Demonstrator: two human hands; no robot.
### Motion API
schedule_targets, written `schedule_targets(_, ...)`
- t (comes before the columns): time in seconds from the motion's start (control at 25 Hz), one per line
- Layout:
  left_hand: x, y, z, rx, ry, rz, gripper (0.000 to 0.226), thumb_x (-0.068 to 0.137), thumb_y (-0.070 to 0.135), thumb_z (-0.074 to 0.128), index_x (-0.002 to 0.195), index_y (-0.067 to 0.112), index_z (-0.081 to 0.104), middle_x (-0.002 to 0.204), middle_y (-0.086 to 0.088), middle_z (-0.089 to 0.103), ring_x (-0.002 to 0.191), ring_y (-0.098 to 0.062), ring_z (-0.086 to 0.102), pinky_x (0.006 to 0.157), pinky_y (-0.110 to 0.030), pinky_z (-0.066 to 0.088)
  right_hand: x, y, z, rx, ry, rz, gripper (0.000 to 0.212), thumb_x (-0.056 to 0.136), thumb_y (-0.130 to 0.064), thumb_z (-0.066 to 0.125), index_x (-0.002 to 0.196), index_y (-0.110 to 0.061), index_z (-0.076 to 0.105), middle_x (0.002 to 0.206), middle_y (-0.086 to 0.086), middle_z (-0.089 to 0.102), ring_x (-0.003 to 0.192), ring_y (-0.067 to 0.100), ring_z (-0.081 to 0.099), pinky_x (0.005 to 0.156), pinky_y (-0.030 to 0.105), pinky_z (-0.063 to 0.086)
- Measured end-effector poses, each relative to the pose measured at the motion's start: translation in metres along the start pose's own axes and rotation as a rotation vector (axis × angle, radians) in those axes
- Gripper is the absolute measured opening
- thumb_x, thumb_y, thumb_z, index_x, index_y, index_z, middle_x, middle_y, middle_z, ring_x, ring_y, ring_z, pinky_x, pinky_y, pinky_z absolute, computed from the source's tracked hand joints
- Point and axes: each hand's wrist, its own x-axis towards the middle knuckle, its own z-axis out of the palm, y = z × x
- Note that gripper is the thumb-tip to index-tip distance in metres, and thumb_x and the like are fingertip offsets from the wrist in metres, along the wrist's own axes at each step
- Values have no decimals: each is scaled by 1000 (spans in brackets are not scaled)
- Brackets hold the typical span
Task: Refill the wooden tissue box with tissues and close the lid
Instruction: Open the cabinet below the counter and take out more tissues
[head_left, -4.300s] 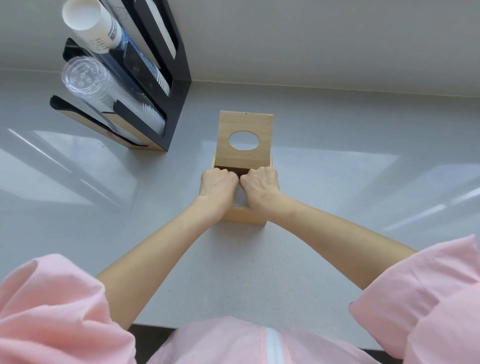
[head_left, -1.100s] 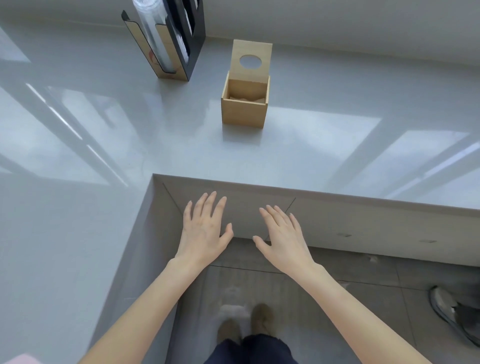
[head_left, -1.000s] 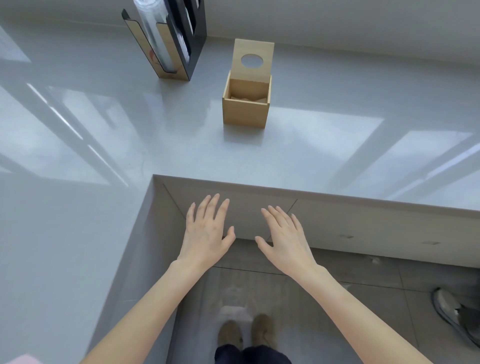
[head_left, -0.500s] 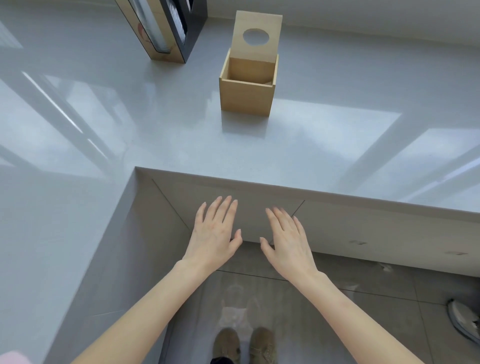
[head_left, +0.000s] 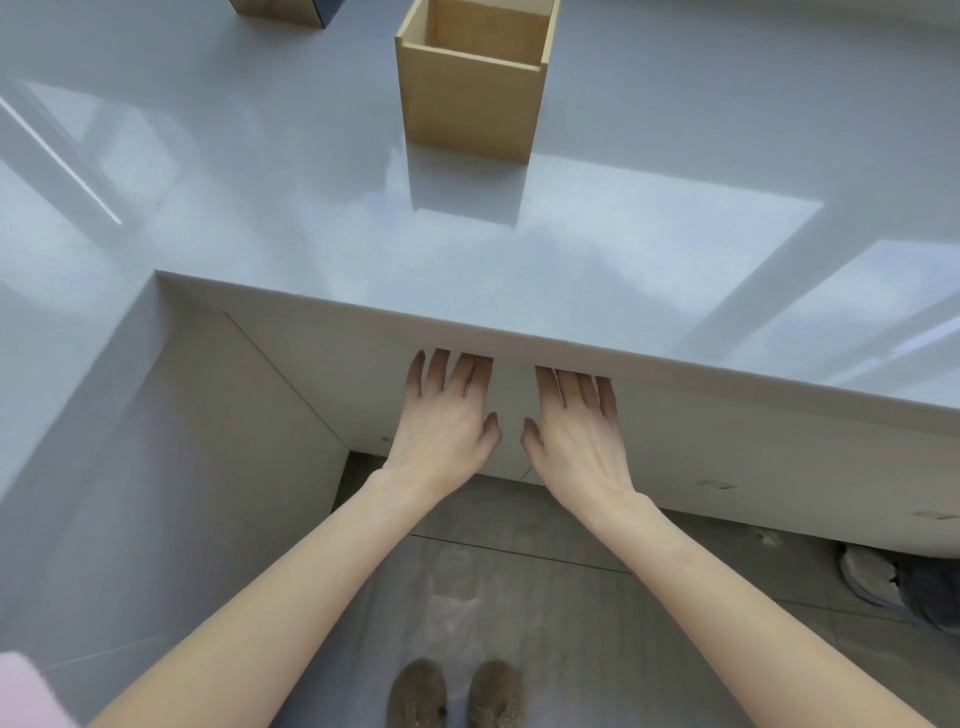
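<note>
Hands both low, palms down, below the near edge of the tabletop (head_left: 519, 270); left hand (head_left: 444, 421) and right hand (head_left: 576, 431) side by side, thumbs near each other but apart; fingers spread flat, grip open on both, nothing held; fingertips (head_left: 439, 358) of both hands reach under the overhanging edge and are partly hidden there, so contact with the pale cabinet front (head_left: 727, 447) cannot be told; wooden tissue box (head_left: 470, 98) stands upright on the far part of the tabletop, well apart from the hands, slightly left of centre; its top is open and cut off by the frame, lid not in view; only bare wooden inner walls visible inside, bottom hidden; its reflection lies on the glossy grey surface just nearer; corner of a dark holder (head_left: 283, 8) at the far left edge; below, grey tiled floor (head_left: 571, 597), two brown shoes (head_left: 457, 693) near the bottom edge; another shoe (head_left: 904, 582) at the right edge; pink sleeve (head_left: 26, 691) at bottom left.
</note>
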Motion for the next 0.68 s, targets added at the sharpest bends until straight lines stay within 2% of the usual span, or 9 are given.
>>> schedule_targets(0.2,12,1,11,8,-1,-55,60,84,23,47,137,1,31,142,-17,39,133,-34,29,113,-46,15,4,3,11,-31,46,26,65,62,0,69,124,6,52,121,22,62,117,36,56,102,51,40)
schedule_targets(0.32,5,10,11,-23,30,-81,62,78,19,53,134,-2,35,138,-20,43,131,-36,34,108,-50,27,-3,0,14,-44,117,-8,70,52,3,70,120,7,55,117,22,64,111,36,60,98,52,45)
schedule_targets(0.48,-9,10,5,-60,113,-77,61,72,12,59,129,-1,44,130,-19,52,128,-37,42,98,-52,40,-17,-1,12,-6,177,-36,68,53,7,58,121,6,55,117,20,63,109,35,60,99,49,45)
schedule_targets(0.68,-32,13,-6,-90,124,-131,46,78,16,55,123,8,52,125,-12,57,123,-30,47,93,-51,43,-38,-5,4,127,208,-72,52,54,16,62,105,4,63,97,18,66,86,37,63,74,42,56)
